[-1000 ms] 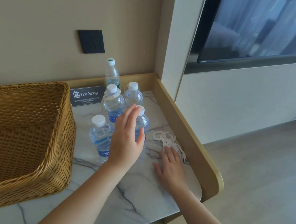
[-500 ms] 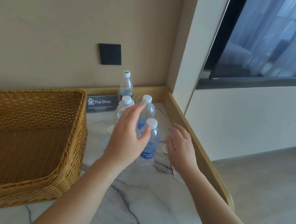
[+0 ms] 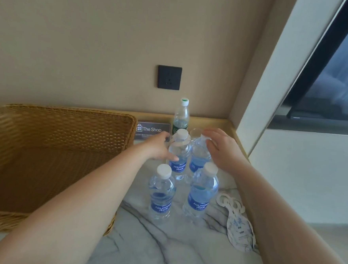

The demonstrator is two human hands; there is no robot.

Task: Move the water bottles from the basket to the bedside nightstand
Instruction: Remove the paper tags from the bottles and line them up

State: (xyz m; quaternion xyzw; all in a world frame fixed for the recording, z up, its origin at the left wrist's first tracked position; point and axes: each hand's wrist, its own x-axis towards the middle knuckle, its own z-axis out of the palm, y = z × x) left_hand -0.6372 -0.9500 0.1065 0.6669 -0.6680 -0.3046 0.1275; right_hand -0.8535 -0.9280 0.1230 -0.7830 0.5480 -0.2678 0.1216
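As bottles stand, left hand (image 3: 157, 146) and right hand (image 3: 222, 150) cup them

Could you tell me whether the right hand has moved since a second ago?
Yes. The right hand left the marble top by the paper tags, moving toward the wall onto the rear-right bottle.

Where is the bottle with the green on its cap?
The green-capped bottle stands upright at the back of the marble top, against the wall under the dark socket, just right of "The Shop" sign and behind the blue-labelled bottles.

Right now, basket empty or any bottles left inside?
Empty as far as visible: the wicker basket shows only bare weave. Four blue-label bottles stand upright on the marble top.
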